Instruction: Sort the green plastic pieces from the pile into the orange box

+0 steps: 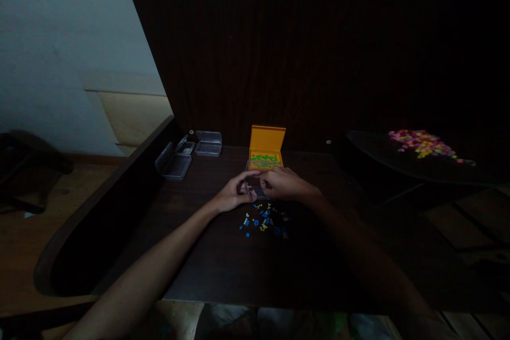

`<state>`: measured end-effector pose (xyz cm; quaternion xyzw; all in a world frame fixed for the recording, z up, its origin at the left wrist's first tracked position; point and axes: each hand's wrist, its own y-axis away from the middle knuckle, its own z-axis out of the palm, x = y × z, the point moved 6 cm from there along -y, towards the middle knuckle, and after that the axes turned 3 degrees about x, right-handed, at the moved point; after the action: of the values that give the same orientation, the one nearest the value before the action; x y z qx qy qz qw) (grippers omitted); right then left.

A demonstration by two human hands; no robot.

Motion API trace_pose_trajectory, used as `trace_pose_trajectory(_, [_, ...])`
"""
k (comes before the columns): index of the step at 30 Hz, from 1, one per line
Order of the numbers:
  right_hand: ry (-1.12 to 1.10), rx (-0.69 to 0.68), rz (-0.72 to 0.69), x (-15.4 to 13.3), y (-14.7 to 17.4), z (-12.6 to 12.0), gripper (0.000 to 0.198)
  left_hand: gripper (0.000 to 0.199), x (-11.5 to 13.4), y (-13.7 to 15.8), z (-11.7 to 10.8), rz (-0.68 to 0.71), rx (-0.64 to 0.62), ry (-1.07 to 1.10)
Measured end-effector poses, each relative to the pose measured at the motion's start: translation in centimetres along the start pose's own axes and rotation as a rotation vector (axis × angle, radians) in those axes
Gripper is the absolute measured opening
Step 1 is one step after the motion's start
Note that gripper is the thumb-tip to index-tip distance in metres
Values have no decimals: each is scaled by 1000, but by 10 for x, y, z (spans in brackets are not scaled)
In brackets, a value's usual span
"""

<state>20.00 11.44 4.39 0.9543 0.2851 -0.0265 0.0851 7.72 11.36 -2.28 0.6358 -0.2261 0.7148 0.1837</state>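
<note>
My left hand (234, 192) is closed around the left side of a small clear plastic box (258, 190), thumb at the near edge and fingers at the far side. Over the right part of that box lies my right hand (282, 183), its fingers bent and pressed together. What they pinch, if anything, is hidden. Just nearer than both hands, small blue and pale yellow pieces (266, 219) are scattered on the dark table. Right behind the hands stands an open orange box (266, 139) with green pieces (263, 158) in it.
Several open clear plastic cases, one of them a clear case (177, 166), stand at the table's back left. A raised dark side panel (107, 212) borders the left. A pile of pink, red and yellow pieces (424, 143) lies on a dark surface to the right.
</note>
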Motion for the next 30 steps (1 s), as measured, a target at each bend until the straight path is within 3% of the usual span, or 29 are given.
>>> trace_pose_trajectory(7, [1,44,-49,-3,-2,2,18,71,0,-1,0,5,-2,12])
trace_pose_trajectory(14, [32,57,-43,2,6,-12,25,73,-1,-1,0,-8,-15,2])
trace_pose_trajectory(21, [-35,19,-192,4,12,-13,23,73,-2,-1,-1,7,-16,-23])
trace_pose_trajectory(30, [-1,46,-157,1,5,-6,20,73,0,-1,-1,3,-27,-30])
